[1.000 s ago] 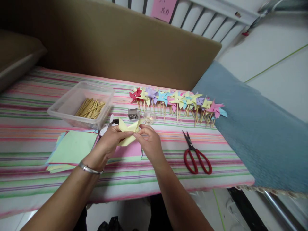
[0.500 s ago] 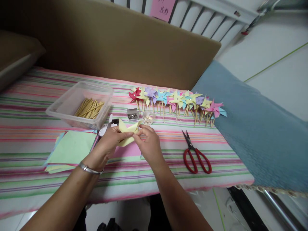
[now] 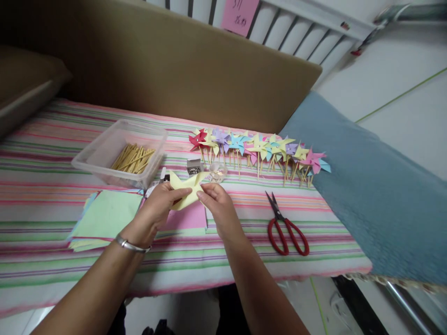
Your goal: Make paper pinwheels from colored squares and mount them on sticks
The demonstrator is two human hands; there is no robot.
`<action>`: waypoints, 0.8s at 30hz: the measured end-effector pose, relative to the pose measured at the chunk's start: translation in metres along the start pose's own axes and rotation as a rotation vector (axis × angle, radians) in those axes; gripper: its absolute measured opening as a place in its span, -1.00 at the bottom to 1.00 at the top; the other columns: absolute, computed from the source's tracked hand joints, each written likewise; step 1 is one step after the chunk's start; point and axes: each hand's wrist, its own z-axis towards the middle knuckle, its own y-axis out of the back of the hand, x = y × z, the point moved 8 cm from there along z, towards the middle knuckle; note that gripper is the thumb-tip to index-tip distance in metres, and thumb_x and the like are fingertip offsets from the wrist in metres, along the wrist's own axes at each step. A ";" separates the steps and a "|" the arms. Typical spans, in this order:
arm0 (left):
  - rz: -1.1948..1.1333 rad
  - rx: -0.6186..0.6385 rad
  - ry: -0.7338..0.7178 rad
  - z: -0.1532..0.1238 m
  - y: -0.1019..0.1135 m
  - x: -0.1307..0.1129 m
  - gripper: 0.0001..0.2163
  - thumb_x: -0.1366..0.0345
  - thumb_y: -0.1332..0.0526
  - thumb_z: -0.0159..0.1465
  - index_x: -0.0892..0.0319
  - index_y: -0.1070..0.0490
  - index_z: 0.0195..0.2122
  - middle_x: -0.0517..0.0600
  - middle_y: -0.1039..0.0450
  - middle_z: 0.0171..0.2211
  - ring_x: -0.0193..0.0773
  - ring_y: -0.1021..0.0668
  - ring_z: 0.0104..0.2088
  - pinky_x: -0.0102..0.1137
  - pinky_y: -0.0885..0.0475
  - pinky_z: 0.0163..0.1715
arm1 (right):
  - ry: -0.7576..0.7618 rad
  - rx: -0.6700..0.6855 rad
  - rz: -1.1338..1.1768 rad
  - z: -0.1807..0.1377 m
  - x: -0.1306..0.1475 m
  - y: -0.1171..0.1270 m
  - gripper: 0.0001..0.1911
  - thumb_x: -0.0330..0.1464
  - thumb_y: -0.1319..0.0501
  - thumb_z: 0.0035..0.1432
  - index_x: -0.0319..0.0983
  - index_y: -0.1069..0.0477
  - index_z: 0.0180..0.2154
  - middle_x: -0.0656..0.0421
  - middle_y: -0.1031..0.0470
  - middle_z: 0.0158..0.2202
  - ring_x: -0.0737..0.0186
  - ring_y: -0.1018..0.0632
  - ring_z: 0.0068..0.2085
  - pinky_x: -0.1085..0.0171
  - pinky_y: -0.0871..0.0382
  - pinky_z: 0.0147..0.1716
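Observation:
Between my hands is a pale yellow paper pinwheel (image 3: 188,193), its corners folded toward the middle and no stick on it. My left hand (image 3: 163,201) pinches its left side, thumb laid over the centre. With thumb and fingers, my right hand (image 3: 217,201) grips the right edge. Pink paper (image 3: 186,218) lies on the striped cloth below. Just beyond my hands stand a small box of metal pins (image 3: 194,167) and a round clear dish (image 3: 218,172) with small pieces inside. Another little box beside my left hand is partly hidden.
A clear plastic tub (image 3: 101,160) of short wooden sticks (image 3: 134,158) stands at the left, with stacked coloured paper (image 3: 108,214) before it. Finished pinwheels (image 3: 260,148) in several colours lie at the back right. Red-handled scissors (image 3: 278,221) lie slightly open near the right table edge.
My right thumb and fingers have shifted from near the pinwheel's centre to its right edge. The folded paper looks more spread out; my left hand keeps its hold.

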 end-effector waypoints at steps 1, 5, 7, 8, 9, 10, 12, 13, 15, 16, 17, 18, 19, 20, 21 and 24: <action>-0.010 0.002 0.006 0.000 -0.001 0.000 -0.79 0.30 -0.41 -0.15 0.24 -0.37 -0.66 -0.17 -0.26 -0.73 -0.49 -0.20 -0.69 -0.49 -0.06 -0.66 | -0.019 0.033 0.027 0.000 -0.002 -0.003 -0.74 -0.27 -0.30 -0.03 -0.22 -0.41 -0.26 0.16 -0.54 -0.27 0.21 -0.52 -0.20 0.21 -0.34 -0.13; -0.027 0.010 0.027 -0.001 -0.005 0.002 -0.84 0.34 -0.42 -0.17 0.25 -0.48 -0.57 -0.11 -0.40 -0.65 -0.45 -0.30 -0.65 -0.49 -0.15 -0.61 | -0.047 0.104 0.055 -0.001 -0.002 -0.009 -0.84 -0.33 -0.27 -0.02 -0.25 -0.45 -0.34 0.20 -0.52 -0.36 0.27 -0.49 -0.31 0.28 -0.32 -0.24; -0.029 0.006 0.035 -0.002 -0.006 0.004 -0.83 0.34 -0.43 -0.17 0.25 -0.51 -0.55 -0.10 -0.43 -0.63 -0.44 -0.34 -0.63 -0.49 -0.19 -0.58 | -0.038 0.099 0.032 -0.002 -0.001 -0.008 -0.88 -0.35 -0.26 -0.03 -0.26 -0.45 -0.39 0.22 -0.49 -0.42 0.30 -0.45 -0.37 0.32 -0.29 -0.32; -0.028 0.002 0.039 -0.002 -0.006 0.006 -0.82 0.34 -0.43 -0.18 0.25 -0.52 -0.53 -0.09 -0.45 -0.61 -0.43 -0.37 -0.61 -0.49 -0.21 -0.57 | -0.031 0.092 0.015 -0.001 0.000 -0.008 -0.89 -0.35 -0.26 -0.04 -0.26 -0.45 -0.41 0.24 -0.47 -0.45 0.31 -0.43 -0.40 0.33 -0.27 -0.35; -0.026 -0.005 0.041 -0.002 -0.006 0.007 -0.80 0.33 -0.43 -0.18 0.26 -0.53 -0.50 -0.07 -0.47 -0.58 -0.41 -0.39 -0.58 -0.49 -0.23 -0.55 | -0.024 0.082 -0.006 -0.001 0.000 -0.007 -0.89 -0.35 -0.26 -0.05 -0.26 -0.44 -0.43 0.25 -0.45 -0.48 0.33 -0.40 -0.42 0.34 -0.26 -0.38; -0.023 -0.011 0.042 -0.002 -0.006 0.008 -0.78 0.33 -0.44 -0.18 0.26 -0.54 -0.48 -0.06 -0.49 -0.56 -0.40 -0.41 -0.56 -0.49 -0.25 -0.53 | -0.017 0.067 -0.029 -0.001 0.001 -0.006 -0.89 -0.35 -0.26 -0.06 -0.26 -0.42 -0.46 0.27 -0.42 -0.51 0.34 -0.38 -0.44 0.35 -0.24 -0.41; -0.015 -0.018 0.038 -0.001 -0.006 0.010 -0.76 0.33 -0.44 -0.18 0.27 -0.54 -0.46 -0.04 -0.51 -0.53 -0.38 -0.44 -0.54 -0.49 -0.27 -0.51 | -0.007 0.034 -0.082 -0.001 0.002 -0.004 -0.88 -0.34 -0.26 -0.07 -0.26 -0.39 -0.49 0.29 -0.35 -0.55 0.36 -0.33 -0.48 0.37 -0.19 -0.46; -0.012 -0.022 0.035 -0.001 -0.006 0.011 -0.76 0.33 -0.44 -0.18 0.27 -0.54 -0.45 -0.04 -0.51 -0.53 -0.38 -0.44 -0.53 -0.49 -0.28 -0.51 | -0.001 0.016 -0.107 -0.001 0.003 -0.003 -0.88 -0.34 -0.26 -0.07 -0.27 -0.38 -0.51 0.30 -0.33 -0.56 0.37 -0.32 -0.49 0.37 -0.17 -0.48; -0.008 -0.022 0.030 -0.002 -0.006 0.011 -0.77 0.33 -0.44 -0.18 0.27 -0.54 -0.47 -0.04 -0.50 -0.54 -0.39 -0.43 -0.55 -0.50 -0.27 -0.52 | 0.013 -0.006 -0.139 -0.002 0.003 -0.002 -0.87 -0.34 -0.25 -0.08 -0.27 -0.37 -0.51 0.30 -0.31 -0.56 0.37 -0.31 -0.49 0.37 -0.17 -0.48; -0.007 -0.018 0.028 -0.002 -0.006 0.010 -0.78 0.33 -0.44 -0.18 0.27 -0.54 -0.48 -0.04 -0.50 -0.55 -0.39 -0.43 -0.56 -0.50 -0.26 -0.53 | 0.025 -0.006 -0.146 -0.002 0.004 -0.003 -0.88 -0.34 -0.25 -0.07 -0.27 -0.37 -0.50 0.29 -0.32 -0.55 0.36 -0.32 -0.48 0.36 -0.18 -0.46; -0.007 -0.014 0.024 -0.002 -0.006 0.010 -0.78 0.33 -0.44 -0.17 0.27 -0.54 -0.48 -0.04 -0.50 -0.55 -0.39 -0.43 -0.56 -0.50 -0.27 -0.53 | 0.036 0.003 -0.146 -0.002 0.005 -0.004 -0.88 -0.34 -0.25 -0.07 -0.27 -0.38 -0.49 0.28 -0.34 -0.53 0.35 -0.34 -0.46 0.35 -0.20 -0.45; -0.007 -0.009 0.018 -0.002 -0.006 0.008 -0.78 0.33 -0.43 -0.17 0.28 -0.54 -0.48 -0.03 -0.51 -0.54 -0.38 -0.44 -0.55 -0.49 -0.28 -0.53 | 0.048 0.021 -0.139 -0.002 0.006 -0.006 -0.88 -0.34 -0.25 -0.05 -0.27 -0.40 -0.46 0.27 -0.36 -0.51 0.34 -0.36 -0.45 0.35 -0.22 -0.43; -0.008 -0.011 0.009 -0.002 -0.005 0.007 -0.78 0.34 -0.43 -0.17 0.28 -0.54 -0.47 -0.02 -0.52 -0.53 -0.38 -0.45 -0.55 -0.49 -0.29 -0.52 | 0.058 0.048 -0.125 -0.003 0.007 -0.008 -0.88 -0.34 -0.24 -0.04 -0.27 -0.41 -0.44 0.26 -0.39 -0.49 0.33 -0.38 -0.43 0.34 -0.24 -0.40; -0.010 -0.022 -0.003 -0.002 -0.003 0.004 -0.79 0.34 -0.43 -0.17 0.27 -0.54 -0.48 -0.02 -0.52 -0.53 -0.37 -0.46 -0.55 -0.49 -0.30 -0.53 | 0.068 0.069 -0.105 -0.003 0.008 -0.010 -0.88 -0.33 -0.24 -0.02 -0.27 -0.42 -0.41 0.25 -0.41 -0.46 0.32 -0.39 -0.41 0.34 -0.25 -0.38; -0.015 -0.041 -0.026 -0.002 0.001 0.000 -0.80 0.35 -0.43 -0.16 0.27 -0.53 -0.49 -0.02 -0.51 -0.54 -0.37 -0.45 -0.56 -0.49 -0.30 -0.54 | 0.079 0.081 -0.082 -0.003 0.010 -0.009 -0.87 -0.32 -0.24 0.00 -0.26 -0.42 -0.39 0.24 -0.43 -0.44 0.31 -0.41 -0.39 0.33 -0.27 -0.35; -0.063 -0.120 -0.143 -0.004 0.018 -0.022 -0.86 0.38 -0.41 -0.13 0.24 -0.52 -0.52 -0.05 -0.49 -0.58 -0.39 -0.43 -0.60 -0.50 -0.29 -0.60 | 0.117 0.026 -0.048 -0.001 0.015 0.002 -0.84 -0.27 -0.23 0.05 -0.23 -0.43 -0.33 0.23 -0.47 -0.39 0.28 -0.46 -0.32 0.29 -0.31 -0.26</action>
